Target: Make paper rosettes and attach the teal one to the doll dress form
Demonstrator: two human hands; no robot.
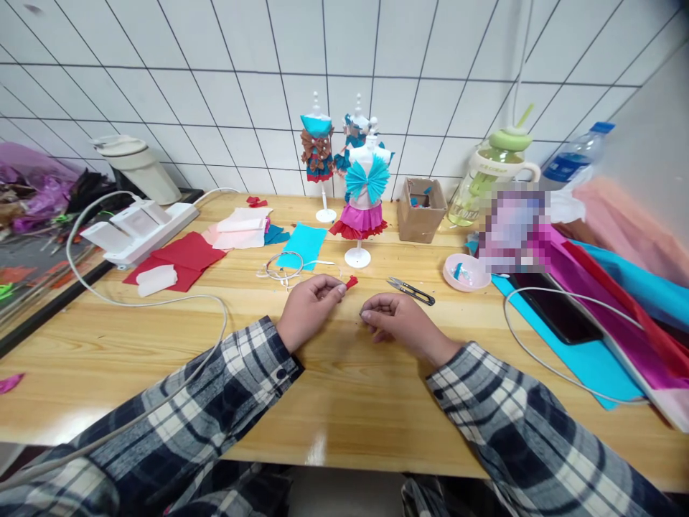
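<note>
Plaid sleeves (215, 391) down low, left hand (308, 310) pinches a loose red scrap (352, 282), right hand (406, 323) curls around can't-tell-what, upper-center mannequin (368, 181) looks mostly dressed.

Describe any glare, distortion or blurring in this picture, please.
Head view: whitish glare marks the table's near part; the lines on the tiled wall splay towards both sides; a pixelated patch hides detail right of the pink bowl.

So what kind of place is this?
Probably a craft workspace: little dress forms wear paper-like outfits, small snips lie on the wooden table, and coloured sheets are spread around.
</note>
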